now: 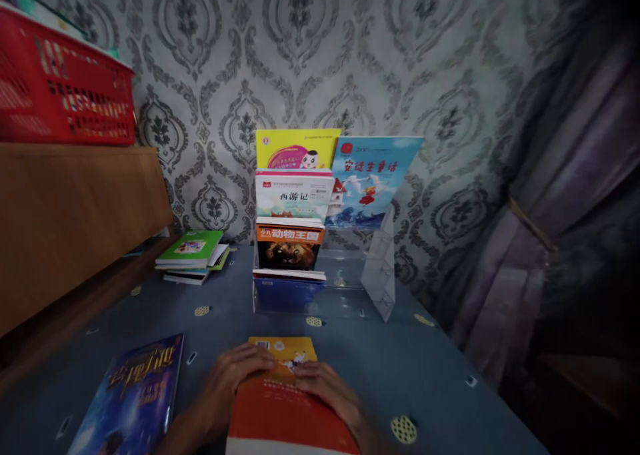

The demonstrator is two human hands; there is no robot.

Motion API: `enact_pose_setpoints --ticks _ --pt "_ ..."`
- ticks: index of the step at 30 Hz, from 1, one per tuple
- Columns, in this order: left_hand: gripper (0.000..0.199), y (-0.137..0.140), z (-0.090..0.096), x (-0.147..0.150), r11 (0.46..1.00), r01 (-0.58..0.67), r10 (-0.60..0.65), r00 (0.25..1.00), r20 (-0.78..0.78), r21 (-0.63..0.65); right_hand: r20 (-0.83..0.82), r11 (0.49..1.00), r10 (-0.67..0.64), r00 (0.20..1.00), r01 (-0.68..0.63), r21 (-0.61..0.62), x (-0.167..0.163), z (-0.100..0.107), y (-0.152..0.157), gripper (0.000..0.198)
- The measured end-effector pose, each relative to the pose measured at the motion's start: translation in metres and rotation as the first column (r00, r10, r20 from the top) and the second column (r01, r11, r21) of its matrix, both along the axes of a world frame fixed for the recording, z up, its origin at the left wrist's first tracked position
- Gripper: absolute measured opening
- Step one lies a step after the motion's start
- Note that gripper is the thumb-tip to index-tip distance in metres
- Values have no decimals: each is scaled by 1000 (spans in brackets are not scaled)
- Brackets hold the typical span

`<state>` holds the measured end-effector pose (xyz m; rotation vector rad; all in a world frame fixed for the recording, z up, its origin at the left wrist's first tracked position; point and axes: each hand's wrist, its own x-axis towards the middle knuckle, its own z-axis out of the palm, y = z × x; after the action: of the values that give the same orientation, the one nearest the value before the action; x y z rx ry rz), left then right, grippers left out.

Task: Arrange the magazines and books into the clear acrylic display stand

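In the head view, low in the frame on or just over blue patterned cloth (360, 348): an orange-red book (290, 411), between left hand (243, 371) and right hand (327, 388), near end cut off by the frame. Fingers of each hand laid over the cover from opposite sides, presumably to keep it square and steady from 2 edges. Thumbs out of sight, so impossible to tell pinching from plain pressing. Apparently back cover up, judging by a barcode (263, 345) at the far end; small print unreadable.

Beyond, facing forward, a clear stand (379, 288) with stepped tiers, seemingly for showing each title above its neighbour. In the left column, back to front: yellow book (295, 145), white-covered book (293, 201) titled 西游记, lion-faced book (289, 251) titled 少儿动物王国, dark blue book (285, 295). At back right, sea-blue book (373, 181) titled 安徒生童话.

To the left, flat on the cloth, a glossy blue book (133, 391), gold characters too stylised to read surely. Farther off, a green-topped stack (190, 248) near a wooden cabinet (75, 221); atop that, a red basket (95, 95).
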<state>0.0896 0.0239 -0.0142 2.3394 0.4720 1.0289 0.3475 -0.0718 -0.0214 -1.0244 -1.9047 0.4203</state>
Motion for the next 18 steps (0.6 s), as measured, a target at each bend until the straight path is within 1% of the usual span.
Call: enact_pose_setpoints --ticks 2,4,7,9,11,15,16,18 --pt "35 4 -6 4 1000 21 -21 999 45 16 0 999 21 1000 -21 47 3 -4 2 46" --pt "40 8 -9 7 1000 2 -3 997 78 16 -29 991 10 1000 -6 132 7 -4 6 45" --pt "47 7 -2 9 993 -114 116 992 55 -30 -65 964 -4 998 21 265 11 12 11 49" --pt "45 3 10 9 979 -185 186 982 9 -89 -64 957 -16 998 33 287 11 29 12 47" --pt "44 -1 26 12 964 -194 193 981 -25 -180 -65 970 -46 997 60 234 10 47 11 44" --pt "54 -5 60 20 900 -192 197 980 -28 -391 -147 990 -127 981 133 35 1 78 13 43" --pt "57 -6 66 22 884 -198 212 977 -14 -423 -169 991 -136 976 137 -4 -1 83 14 43" --pt "63 -7 76 26 868 -206 240 971 19 -451 -202 989 -139 970 128 -67 -6 91 18 48"
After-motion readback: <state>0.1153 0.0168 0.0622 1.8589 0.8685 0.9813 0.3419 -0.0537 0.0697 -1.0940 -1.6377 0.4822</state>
